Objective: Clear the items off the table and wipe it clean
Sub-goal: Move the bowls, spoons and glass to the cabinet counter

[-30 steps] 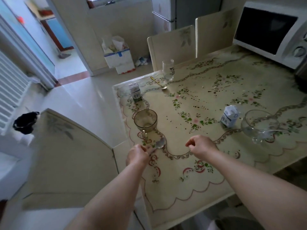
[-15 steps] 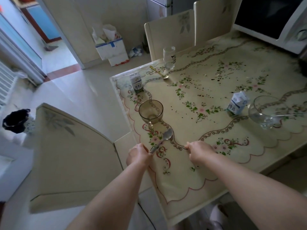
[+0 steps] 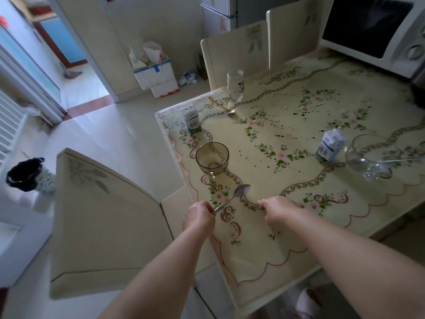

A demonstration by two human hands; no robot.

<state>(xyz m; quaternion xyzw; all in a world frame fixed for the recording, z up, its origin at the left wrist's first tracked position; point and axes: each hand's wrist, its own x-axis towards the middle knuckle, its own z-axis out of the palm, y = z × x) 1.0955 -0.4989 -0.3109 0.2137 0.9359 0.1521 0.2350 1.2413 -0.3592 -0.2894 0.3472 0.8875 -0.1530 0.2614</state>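
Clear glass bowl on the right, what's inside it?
A thin utensil leans inside the bowl, handle over the rim. Glare hides its lower end and whether there is any liquid.

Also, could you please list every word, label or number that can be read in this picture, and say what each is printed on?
"纯牛": on the front of the green milk carton; the rest is not legible.
"牛奶": on the blue milk carton; its smaller print is blurred.
Tall glass: a dark printed figure, no readable words.
Microwave: the dial markings are too blurred to read.
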